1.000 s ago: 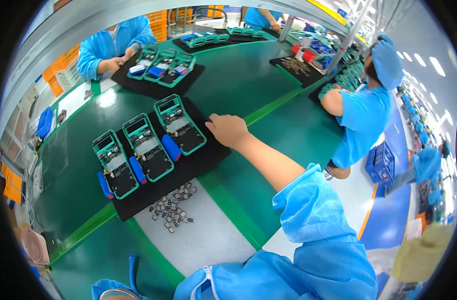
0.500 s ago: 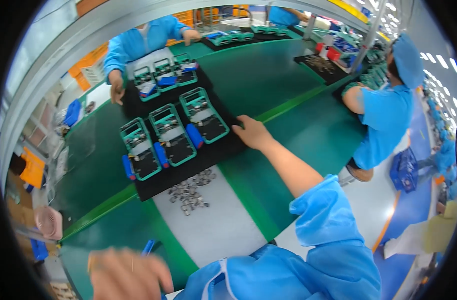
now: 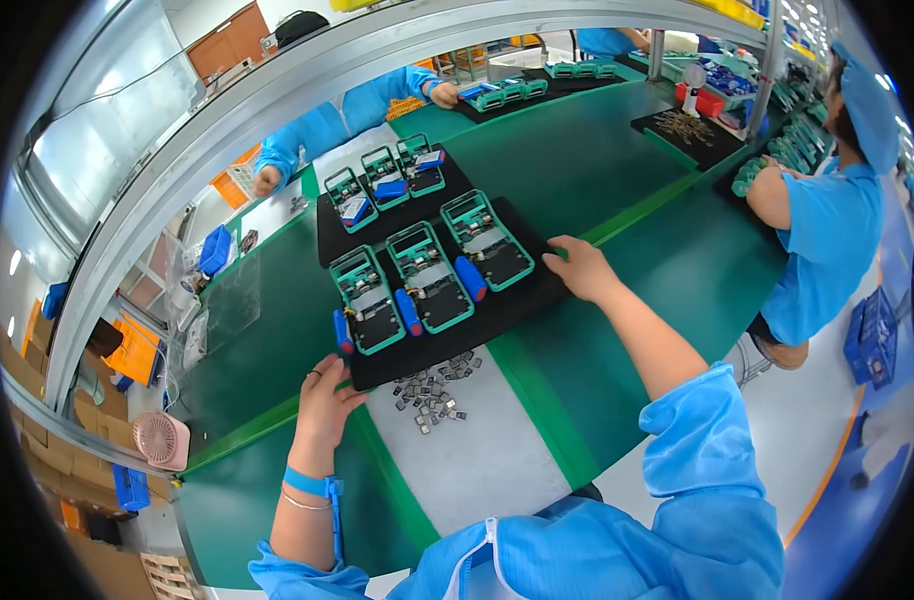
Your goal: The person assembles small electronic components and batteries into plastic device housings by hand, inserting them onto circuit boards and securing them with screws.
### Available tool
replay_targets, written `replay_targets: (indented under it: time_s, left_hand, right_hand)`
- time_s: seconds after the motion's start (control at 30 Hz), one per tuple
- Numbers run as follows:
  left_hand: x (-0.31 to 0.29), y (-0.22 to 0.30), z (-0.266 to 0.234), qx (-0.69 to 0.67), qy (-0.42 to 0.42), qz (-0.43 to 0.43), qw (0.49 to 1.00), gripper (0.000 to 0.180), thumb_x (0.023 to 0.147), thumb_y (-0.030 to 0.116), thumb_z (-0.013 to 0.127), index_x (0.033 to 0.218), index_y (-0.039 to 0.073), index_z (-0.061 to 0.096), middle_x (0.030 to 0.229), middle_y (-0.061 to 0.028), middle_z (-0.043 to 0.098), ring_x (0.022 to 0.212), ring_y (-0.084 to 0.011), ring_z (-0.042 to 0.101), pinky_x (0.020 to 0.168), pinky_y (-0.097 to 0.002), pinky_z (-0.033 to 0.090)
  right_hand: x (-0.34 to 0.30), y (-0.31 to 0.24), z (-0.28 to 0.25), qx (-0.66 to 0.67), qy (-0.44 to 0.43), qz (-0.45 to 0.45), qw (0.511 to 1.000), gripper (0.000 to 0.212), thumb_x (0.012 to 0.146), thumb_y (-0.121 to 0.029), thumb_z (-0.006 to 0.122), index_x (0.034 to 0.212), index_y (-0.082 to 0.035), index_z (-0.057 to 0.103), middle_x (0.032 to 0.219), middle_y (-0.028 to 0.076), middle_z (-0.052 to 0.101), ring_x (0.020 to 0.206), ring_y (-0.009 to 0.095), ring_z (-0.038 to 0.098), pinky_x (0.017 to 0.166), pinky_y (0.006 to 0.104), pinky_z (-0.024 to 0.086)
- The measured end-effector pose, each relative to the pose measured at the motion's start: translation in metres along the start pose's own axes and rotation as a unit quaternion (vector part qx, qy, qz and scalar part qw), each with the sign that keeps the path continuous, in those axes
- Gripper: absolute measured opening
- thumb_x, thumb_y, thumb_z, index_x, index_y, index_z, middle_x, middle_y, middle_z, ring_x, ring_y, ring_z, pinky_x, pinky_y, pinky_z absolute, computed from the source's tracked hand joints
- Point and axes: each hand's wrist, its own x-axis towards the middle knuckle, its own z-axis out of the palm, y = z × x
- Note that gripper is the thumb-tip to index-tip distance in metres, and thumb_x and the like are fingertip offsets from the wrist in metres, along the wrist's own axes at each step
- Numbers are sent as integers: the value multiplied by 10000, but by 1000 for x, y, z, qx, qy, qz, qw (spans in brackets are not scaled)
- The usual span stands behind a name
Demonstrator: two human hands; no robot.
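Lying between left hand (image 3: 325, 402) and right hand (image 3: 584, 270), parts (image 3: 433, 406) border a mat (image 3: 522, 300); grip unclear.

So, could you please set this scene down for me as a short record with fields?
Left hand: at the near-left corner of the near mat; grip unclear
Right hand: at that mat's right edge; grip unclear
Near cases: three, teal, in a row on the near mat
Packs: three, blue, one left of each near case
Pile: small parts on the pale strip
Far mat: carries three more teal cases
Co-worker: beyond the far mat
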Motion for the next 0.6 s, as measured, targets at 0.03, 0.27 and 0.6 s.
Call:
replay_targets:
  time_s: [0.03,0.27,0.6]
  left_hand:
    - [7,1,-8,-26,-21,0,999,636,982,272,599,1474,-25,327,1193,-149,560,859,-212,621,776,-392,547]
    - [32,19,-50,-25,-208,-66,976,835,963,227,635,1554,-32,105,1206,-132,546,874,-207,649,794,-390,570]
    - [50,20,-48,-7,-453,-162,877,842,969,256,650,1573,60,98,1282,-147,381,1127,-247,574,973,-376,520]
  right_hand:
    - [-7,-7,0,-11,5,24,1000,466,917,-354,654,1260,-39,631,1204,209,667,1130,390,625,964,430,504]
    - [-54,-34,-8,-12,70,127,989,419,881,-325,690,1174,-26,690,1004,215,722,946,335,703,851,392,538]
    - [-79,-71,17,-184,269,172,929,352,913,-245,648,1147,15,678,1090,225,704,1023,374,677,885,422,530]
